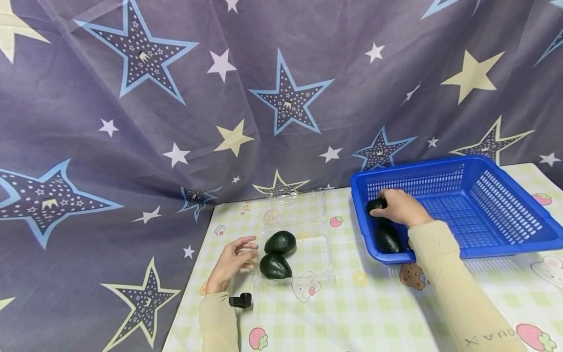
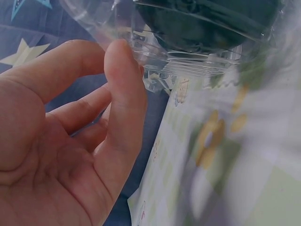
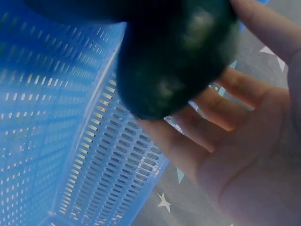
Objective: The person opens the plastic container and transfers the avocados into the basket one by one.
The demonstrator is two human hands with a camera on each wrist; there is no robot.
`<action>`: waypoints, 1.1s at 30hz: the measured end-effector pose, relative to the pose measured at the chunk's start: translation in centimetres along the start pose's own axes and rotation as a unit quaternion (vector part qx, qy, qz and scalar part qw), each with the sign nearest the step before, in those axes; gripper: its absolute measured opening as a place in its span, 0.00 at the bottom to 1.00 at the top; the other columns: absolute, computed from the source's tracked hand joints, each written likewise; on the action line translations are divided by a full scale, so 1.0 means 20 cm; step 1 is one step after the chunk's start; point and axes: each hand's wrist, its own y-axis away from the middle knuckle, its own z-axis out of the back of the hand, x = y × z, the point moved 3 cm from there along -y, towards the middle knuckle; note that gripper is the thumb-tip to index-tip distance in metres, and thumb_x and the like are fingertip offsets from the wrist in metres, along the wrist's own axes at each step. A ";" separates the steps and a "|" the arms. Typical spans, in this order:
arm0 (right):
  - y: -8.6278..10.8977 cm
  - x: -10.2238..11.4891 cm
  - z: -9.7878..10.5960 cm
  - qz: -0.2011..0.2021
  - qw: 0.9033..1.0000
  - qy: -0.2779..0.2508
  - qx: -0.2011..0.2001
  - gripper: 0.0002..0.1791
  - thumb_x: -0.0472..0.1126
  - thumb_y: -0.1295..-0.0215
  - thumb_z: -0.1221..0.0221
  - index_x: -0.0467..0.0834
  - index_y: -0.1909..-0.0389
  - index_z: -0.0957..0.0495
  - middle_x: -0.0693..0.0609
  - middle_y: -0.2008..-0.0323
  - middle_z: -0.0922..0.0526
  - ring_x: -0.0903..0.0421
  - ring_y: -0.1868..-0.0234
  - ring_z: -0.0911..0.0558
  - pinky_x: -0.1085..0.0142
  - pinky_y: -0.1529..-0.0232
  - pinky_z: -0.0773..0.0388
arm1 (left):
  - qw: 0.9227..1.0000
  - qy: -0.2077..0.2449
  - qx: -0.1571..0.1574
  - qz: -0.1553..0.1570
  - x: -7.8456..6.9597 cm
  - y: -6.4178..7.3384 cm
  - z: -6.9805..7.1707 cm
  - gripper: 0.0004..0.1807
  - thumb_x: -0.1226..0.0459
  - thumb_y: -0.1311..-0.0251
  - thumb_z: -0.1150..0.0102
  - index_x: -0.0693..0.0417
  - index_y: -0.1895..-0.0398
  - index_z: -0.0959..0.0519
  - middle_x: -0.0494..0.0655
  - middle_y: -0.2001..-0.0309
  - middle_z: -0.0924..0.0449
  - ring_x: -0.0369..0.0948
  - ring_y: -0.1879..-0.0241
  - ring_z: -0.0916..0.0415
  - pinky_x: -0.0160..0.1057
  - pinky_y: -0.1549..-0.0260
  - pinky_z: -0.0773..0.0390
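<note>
My right hand (image 1: 402,208) is inside the blue basket (image 1: 519,247) at its left end, thumb and fingers around a dark green avocado (image 1: 376,208). In the right wrist view the held avocado (image 3: 174,70) is seen close up, with fingertips against its skin. A second avocado (image 1: 388,238) lies in the basket, nearer its front wall. My left hand (image 1: 235,259) is at the left side of a clear plastic clamshell box (image 1: 314,254), fingers loosely bent. Its fingertips are at the box's edge in the left wrist view; contact is unclear. Two avocados (image 1: 280,243) sit in the box.
The box's transparent lid (image 1: 294,208) lies folded back toward the curtain. A checked cloth (image 1: 365,313) covers the table, and a starry grey curtain (image 1: 308,146) hangs behind it. A black strap piece (image 1: 240,300) is at the left wrist.
</note>
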 end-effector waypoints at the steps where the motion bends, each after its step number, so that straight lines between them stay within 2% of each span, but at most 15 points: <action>1: 0.00 0.00 0.00 0.000 1.000 0.004 0.004 0.31 0.45 0.36 0.34 0.25 0.42 0.27 0.27 0.46 0.22 0.34 0.49 0.21 0.38 0.45 0.25 | 1.000 0.001 0.000 0.000 0.00 0.00 0.00 0.31 0.70 0.37 0.40 0.64 0.30 0.33 0.68 0.42 0.27 0.39 0.71 0.21 0.35 0.70 0.15; 7: 0.01 -0.01 0.00 -0.007 0.999 0.021 0.035 0.24 0.42 0.35 0.36 0.26 0.46 0.24 0.30 0.51 0.20 0.39 0.54 0.20 0.41 0.49 0.23 | 1.000 0.002 0.002 -0.004 0.00 0.00 0.00 0.30 0.70 0.37 0.40 0.64 0.30 0.33 0.68 0.42 0.28 0.39 0.71 0.21 0.35 0.71 0.15; 12: 0.02 -0.02 0.01 -0.007 0.999 0.031 0.037 0.24 0.42 0.34 0.37 0.27 0.46 0.24 0.28 0.49 0.21 0.36 0.50 0.21 0.40 0.46 0.24 | 1.000 0.002 0.006 -0.005 0.00 -0.01 -0.01 0.30 0.70 0.37 0.40 0.64 0.31 0.33 0.68 0.42 0.28 0.39 0.71 0.21 0.35 0.71 0.15; 22: 0.04 0.03 0.03 0.004 0.999 0.040 0.004 0.24 0.43 0.32 0.38 0.28 0.44 0.23 0.29 0.46 0.21 0.32 0.44 0.23 0.38 0.42 0.27 | 1.000 -0.001 0.008 -0.008 0.00 -0.01 -0.02 0.30 0.70 0.37 0.39 0.63 0.31 0.32 0.68 0.43 0.27 0.40 0.71 0.21 0.35 0.71 0.15; 33: 0.07 0.22 0.07 0.044 0.997 0.049 -0.043 0.23 0.45 0.31 0.39 0.33 0.42 0.23 0.31 0.40 0.25 0.33 0.40 0.27 0.37 0.37 0.31 | 1.000 -0.009 -0.003 -0.010 -0.01 0.01 0.00 0.30 0.69 0.36 0.40 0.64 0.30 0.33 0.67 0.43 0.27 0.41 0.66 0.20 0.36 0.70 0.15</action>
